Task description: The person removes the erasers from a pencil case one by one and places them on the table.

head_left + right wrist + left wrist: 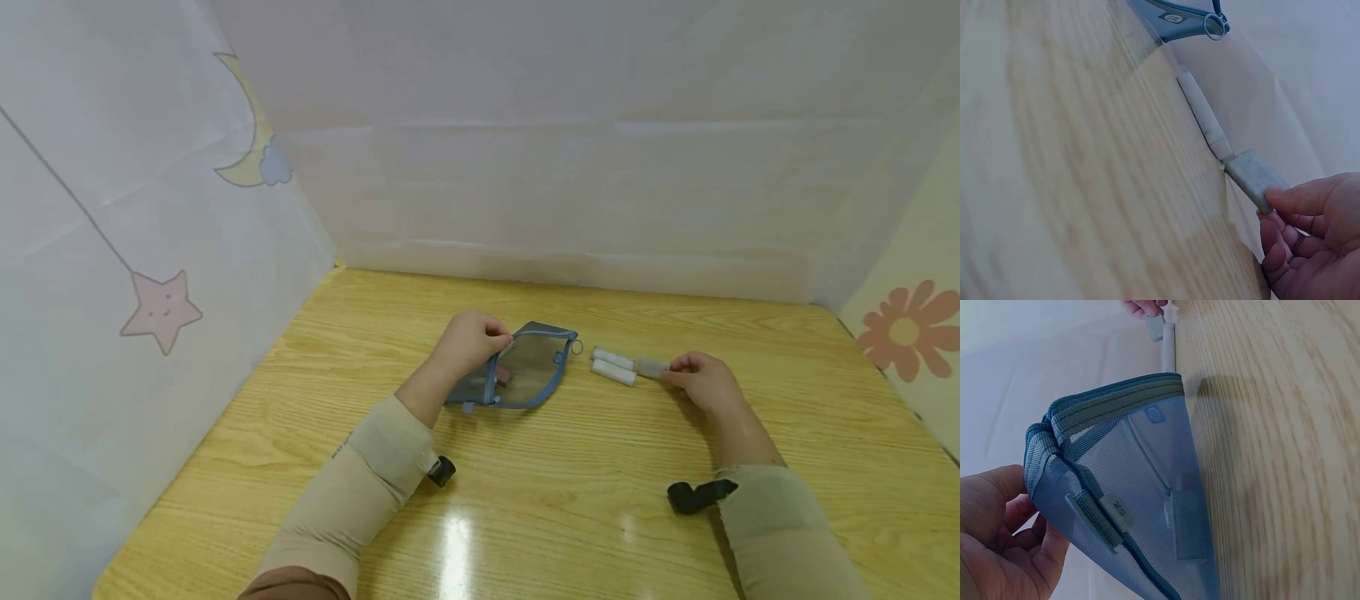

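Observation:
A blue mesh zip pouch (528, 367) lies on the table, its rim held up by my left hand (471, 342). Thumb and fingers of that hand (1013, 544) pinch the pouch's edge in the left wrist view. Through the mesh shows a small block (1189, 528), pinkish in the head view. My right hand (705, 382) pinches one end of a small grey-green rectangular block (1254, 178) between thumb and fingers. Two white sticks (613, 372) lie side by side at the block's other end, between it and the pouch.
The wood-grain table (540, 483) is bounded by a pale wall sheet (570, 208) behind it. More printed sheets stand at the left and right. A small metal ring (577, 347) hangs at the pouch's right corner. A black camera (442, 472) is strapped to each wrist.

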`<state>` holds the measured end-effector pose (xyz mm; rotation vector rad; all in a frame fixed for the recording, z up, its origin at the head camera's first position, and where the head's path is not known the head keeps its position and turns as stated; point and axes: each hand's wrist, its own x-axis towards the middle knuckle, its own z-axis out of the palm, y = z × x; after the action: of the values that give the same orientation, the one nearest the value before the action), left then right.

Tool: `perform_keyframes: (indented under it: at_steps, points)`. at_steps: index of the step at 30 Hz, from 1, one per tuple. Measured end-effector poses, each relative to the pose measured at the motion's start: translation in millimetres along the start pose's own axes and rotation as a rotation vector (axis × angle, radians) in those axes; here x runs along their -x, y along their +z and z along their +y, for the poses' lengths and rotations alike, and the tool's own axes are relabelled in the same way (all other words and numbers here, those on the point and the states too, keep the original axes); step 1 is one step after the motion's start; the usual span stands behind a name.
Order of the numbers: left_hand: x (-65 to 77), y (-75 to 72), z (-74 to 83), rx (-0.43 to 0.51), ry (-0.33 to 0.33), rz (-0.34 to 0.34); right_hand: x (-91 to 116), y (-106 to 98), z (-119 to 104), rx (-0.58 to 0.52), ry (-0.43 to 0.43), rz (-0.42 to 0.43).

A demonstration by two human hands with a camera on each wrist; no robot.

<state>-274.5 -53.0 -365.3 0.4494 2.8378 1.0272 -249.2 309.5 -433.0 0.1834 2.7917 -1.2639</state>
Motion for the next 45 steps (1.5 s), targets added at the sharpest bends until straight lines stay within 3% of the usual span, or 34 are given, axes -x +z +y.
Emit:
perform_keyframes:
  at_steps: [9, 21, 28, 45]
  points:
    - [0.5, 0.4, -0.3, -0.001, 0.014, 0.007, 0.2, 1.3, -0.3, 0.008, 0.042, -0.015]
    - [1.4, -1.2, 2.4, -0.01, -0.015, -0.007, -2.0, -0.7, -1.8, 0.058, 0.046, -0.04]
    - [1.5, -1.5, 2.4, -0.01, -0.009, -0.012, -2.0, -1.7, -5.1, 0.014, 0.071, -0.071]
    - [1.9, -2.1, 1.4, 0.006, -0.018, -0.003, -1.8, -2.4, -2.4, -0.033, 0.102, -0.037]
